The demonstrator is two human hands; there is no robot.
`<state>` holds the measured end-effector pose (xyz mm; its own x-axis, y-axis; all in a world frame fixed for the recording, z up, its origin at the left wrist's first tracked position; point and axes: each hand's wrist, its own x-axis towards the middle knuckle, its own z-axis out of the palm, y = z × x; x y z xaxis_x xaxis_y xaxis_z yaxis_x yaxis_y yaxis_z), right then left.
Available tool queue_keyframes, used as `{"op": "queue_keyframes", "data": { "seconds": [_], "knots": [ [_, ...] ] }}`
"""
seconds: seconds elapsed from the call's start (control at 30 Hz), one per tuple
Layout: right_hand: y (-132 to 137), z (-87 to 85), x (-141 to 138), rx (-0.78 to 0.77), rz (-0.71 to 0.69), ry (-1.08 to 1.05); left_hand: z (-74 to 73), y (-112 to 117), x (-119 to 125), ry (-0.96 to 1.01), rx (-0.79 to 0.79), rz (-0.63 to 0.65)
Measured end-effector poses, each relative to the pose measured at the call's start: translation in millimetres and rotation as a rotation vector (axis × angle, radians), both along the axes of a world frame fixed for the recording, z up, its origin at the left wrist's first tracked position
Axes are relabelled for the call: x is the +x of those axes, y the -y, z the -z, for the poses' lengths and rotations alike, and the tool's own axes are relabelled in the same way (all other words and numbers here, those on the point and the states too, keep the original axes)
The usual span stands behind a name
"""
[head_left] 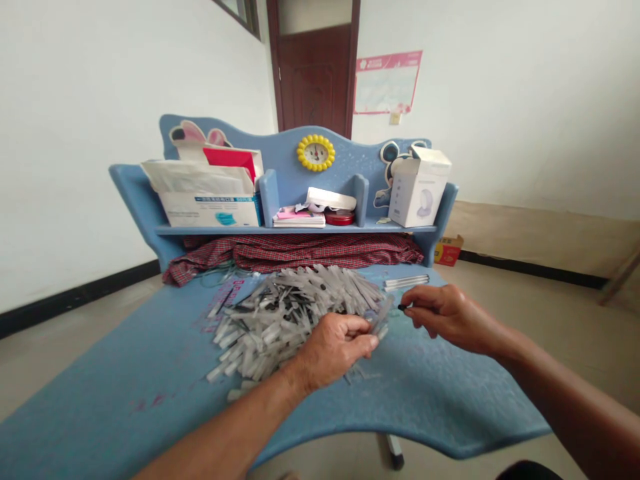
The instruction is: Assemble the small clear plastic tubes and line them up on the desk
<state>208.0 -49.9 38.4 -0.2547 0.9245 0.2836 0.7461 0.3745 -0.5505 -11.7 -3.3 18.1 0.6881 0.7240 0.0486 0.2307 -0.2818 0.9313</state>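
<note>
A large heap of small clear plastic tubes with dark parts [285,307] lies in the middle of the blue desk [150,393]. My left hand [335,347] is closed around a bunch of these clear tubes [383,313] at the heap's right edge. My right hand [445,313] hovers just to the right, its fingers pinched on a small dark piece [401,307] close to the tube ends. Behind the right hand, a few tubes lie lined up in a neat row [406,281].
A red checked cloth [300,253] lies along the back of the desk under a blue shelf [295,229]. The shelf holds a mask box [210,207], booklets, a red tin [340,217], a white carton [417,187] and a yellow clock [315,153]. Behind stands a brown door [314,73].
</note>
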Motion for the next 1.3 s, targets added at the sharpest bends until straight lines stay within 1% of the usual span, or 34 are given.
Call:
{"op": "queue_keyframes", "data": {
  "seconds": [0.17, 0.3, 0.5, 0.67, 0.8, 1.07, 1.2, 1.3],
  "knots": [
    [11, -20.2, 1, 0.097, 0.006, 0.173, 5.7, -1, 0, -0.045, -0.007, 0.073],
    [15, -28.5, -2, 0.132, -0.023, 0.294, 9.2, -2, 0, -0.086, 0.015, 0.101],
    [17, -33.8, -1, 0.157, -0.094, 0.435, 9.6, -2, 0, -0.114, 0.037, 0.152],
    [19, -37.7, 0, 0.175, -0.117, 0.482, 11.6, -3, 0, -0.117, 0.044, 0.142],
    [20, -38.5, -1, 0.154, -0.142, 0.516, 10.7, -1, 0, -0.125, 0.029, 0.137],
    [22, -41.0, -3, 0.156, -0.147, 0.589, 9.7, -1, 1, -0.135, 0.042, 0.153],
    [24, -43.5, -7, 0.125, -0.139, 0.668, 8.6, -1, 1, -0.155, 0.045, 0.156],
    [26, -45.4, -10, 0.098, -0.151, 0.71, 8.2, 0, 0, -0.168, 0.053, 0.183]
  ]
}}
